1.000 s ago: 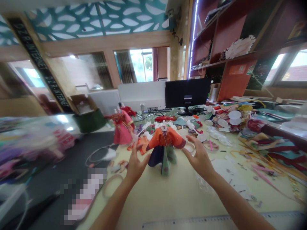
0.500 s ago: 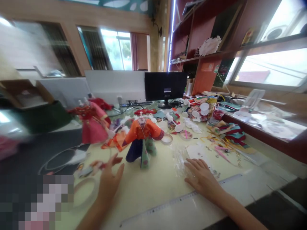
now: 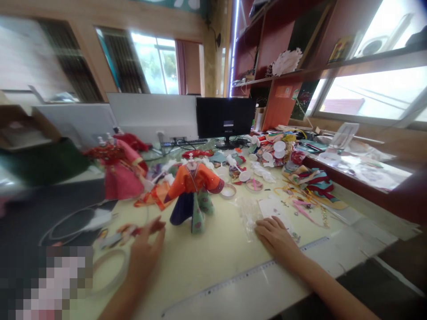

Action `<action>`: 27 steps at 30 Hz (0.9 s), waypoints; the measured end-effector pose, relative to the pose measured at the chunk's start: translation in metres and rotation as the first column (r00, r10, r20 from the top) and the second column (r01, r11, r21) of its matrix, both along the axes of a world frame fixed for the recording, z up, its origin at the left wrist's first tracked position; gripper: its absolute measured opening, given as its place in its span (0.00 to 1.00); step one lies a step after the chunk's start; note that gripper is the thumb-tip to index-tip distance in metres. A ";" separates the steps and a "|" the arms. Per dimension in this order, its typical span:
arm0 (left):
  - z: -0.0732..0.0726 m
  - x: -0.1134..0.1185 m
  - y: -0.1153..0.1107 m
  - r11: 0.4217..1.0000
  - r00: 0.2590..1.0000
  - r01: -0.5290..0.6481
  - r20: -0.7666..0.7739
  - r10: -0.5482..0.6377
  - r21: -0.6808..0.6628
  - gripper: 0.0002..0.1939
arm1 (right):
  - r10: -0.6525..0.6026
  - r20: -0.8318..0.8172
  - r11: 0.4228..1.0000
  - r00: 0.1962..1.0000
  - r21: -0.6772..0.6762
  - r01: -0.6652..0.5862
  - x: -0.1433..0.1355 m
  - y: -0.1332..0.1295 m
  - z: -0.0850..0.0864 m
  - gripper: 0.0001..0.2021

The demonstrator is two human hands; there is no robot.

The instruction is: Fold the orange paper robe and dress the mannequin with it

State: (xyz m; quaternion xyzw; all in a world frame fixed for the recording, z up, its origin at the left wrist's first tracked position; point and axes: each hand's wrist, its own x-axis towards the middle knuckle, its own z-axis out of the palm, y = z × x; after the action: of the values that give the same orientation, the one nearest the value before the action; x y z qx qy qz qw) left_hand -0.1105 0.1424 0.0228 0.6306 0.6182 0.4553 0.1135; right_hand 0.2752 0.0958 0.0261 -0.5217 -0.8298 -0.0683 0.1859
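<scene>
An orange doll robe (image 3: 196, 178) with a blue and green skirt (image 3: 196, 211) stands upright near the middle of the table. Left of it and nearer the camera is my left hand (image 3: 147, 244), a little blurred, its fingers apart with nothing seen in them. It is beside some small colourful pieces (image 3: 120, 235). My right hand (image 3: 275, 238) lies palm down, fingers stretched, at the edge of a clear plastic bag (image 3: 246, 218) and a white sheet (image 3: 268, 208). What lies under its palm is hidden.
A long ruler (image 3: 247, 275) lies along the front, a tape roll (image 3: 110, 271) at the left. Pink and red doll dresses (image 3: 122, 178) stand back left. Behind are a black monitor (image 3: 227, 116) and piled fabrics; striped cloth (image 3: 313, 184) is at the right.
My right hand's fingers have drawn closer together and rest lower beside the plastic bag. My left hand stays left of the robe, its fingers slightly less spread. The whole view has shifted a little.
</scene>
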 end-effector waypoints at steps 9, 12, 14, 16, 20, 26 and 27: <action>0.007 -0.011 0.003 0.993 0.984 -0.051 0.176 0.031 0.109 0.20 | -0.031 0.140 0.997 0.990 0.067 0.022 0.038 0.011 -0.008 0.13; 0.014 -0.017 0.002 0.986 0.941 -0.118 0.330 0.073 0.120 0.20 | -0.039 0.165 0.997 0.986 0.079 0.027 0.058 0.016 -0.016 0.14; 0.021 -0.023 0.002 0.975 0.894 -0.181 0.435 0.109 0.127 0.19 | -0.052 0.153 0.994 0.987 0.107 0.036 0.069 0.022 -0.021 0.14; 0.028 -0.030 0.002 0.959 0.866 -0.247 0.477 0.152 0.142 0.19 | -0.073 0.122 0.986 0.990 0.157 0.053 0.072 0.027 -0.024 0.15; 0.036 -0.039 0.000 0.928 0.811 -0.332 0.554 0.188 0.172 0.17 | -0.033 0.079 0.990 0.996 0.142 0.022 0.046 0.023 -0.016 0.14; 0.030 -0.040 0.002 0.931 0.796 -0.332 0.575 0.191 0.150 0.16 | -0.212 0.211 0.976 0.954 -0.013 0.219 -0.002 0.013 0.001 0.08; 0.030 -0.040 0.002 0.936 0.801 -0.324 0.567 0.193 0.140 0.17 | -0.244 0.234 0.967 0.941 -0.016 0.255 -0.004 0.014 0.002 0.08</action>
State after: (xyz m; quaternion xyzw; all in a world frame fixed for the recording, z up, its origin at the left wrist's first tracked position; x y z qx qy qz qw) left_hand -0.1508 0.1445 0.0523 0.3928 0.5840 0.6950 0.1470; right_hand 0.2717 0.1095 0.0279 -0.6152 -0.7743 -0.1321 0.0666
